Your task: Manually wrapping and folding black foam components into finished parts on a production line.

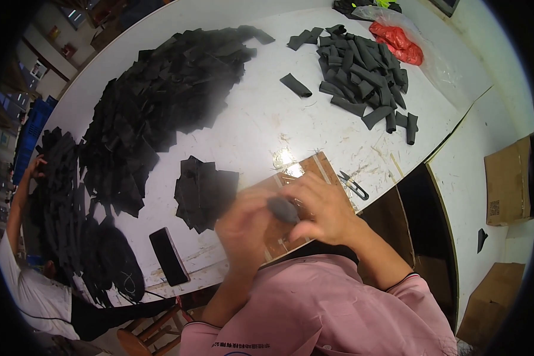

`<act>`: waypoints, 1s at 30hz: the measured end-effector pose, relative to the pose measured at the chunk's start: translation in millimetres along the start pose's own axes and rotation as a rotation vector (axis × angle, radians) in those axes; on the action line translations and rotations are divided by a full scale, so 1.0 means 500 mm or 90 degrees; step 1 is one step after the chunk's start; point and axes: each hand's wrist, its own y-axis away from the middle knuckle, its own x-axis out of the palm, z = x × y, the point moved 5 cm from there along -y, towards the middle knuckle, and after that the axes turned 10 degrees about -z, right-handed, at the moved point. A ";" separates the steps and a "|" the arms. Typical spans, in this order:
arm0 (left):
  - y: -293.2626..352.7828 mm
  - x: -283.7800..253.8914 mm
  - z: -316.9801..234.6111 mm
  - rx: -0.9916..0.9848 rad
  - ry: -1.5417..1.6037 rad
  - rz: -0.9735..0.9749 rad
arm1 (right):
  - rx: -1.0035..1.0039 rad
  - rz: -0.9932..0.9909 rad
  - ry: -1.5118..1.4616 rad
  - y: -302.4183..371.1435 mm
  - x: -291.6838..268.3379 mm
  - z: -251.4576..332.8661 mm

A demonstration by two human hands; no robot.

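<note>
A small dark grey piece of soft material (283,210), like fabric or foam, is between my two hands above a brown board (323,169). My right hand (321,209) curls round its right side, with the thumb below. From the left, my left hand (243,222) closes its fingertips on the piece's other end; motion blurs this hand. Whether the piece is flat or rolled, I cannot tell. Just left of my left hand lies a short stack of flat black pieces (203,193). Small thread snips (354,186) rest beside the board's right edge.
A large heap of flat black pieces (160,95) covers the table's left. Rolled dark tubes (362,71) are piled far right, near a red plastic bag (397,43). A phone (168,256) lies front left. Another person's arm (21,196) reaches in at far left. Cardboard boxes (507,181) stand right.
</note>
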 end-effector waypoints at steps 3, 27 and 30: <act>0.010 -0.011 0.009 -0.050 0.101 -0.106 | -0.055 0.081 0.152 -0.011 0.004 0.017; -0.012 0.029 0.015 -0.035 0.065 0.100 | 0.070 0.074 0.010 0.069 0.058 -0.068; -0.011 0.027 0.009 -0.032 0.140 0.031 | 0.061 0.113 0.040 0.048 0.045 -0.055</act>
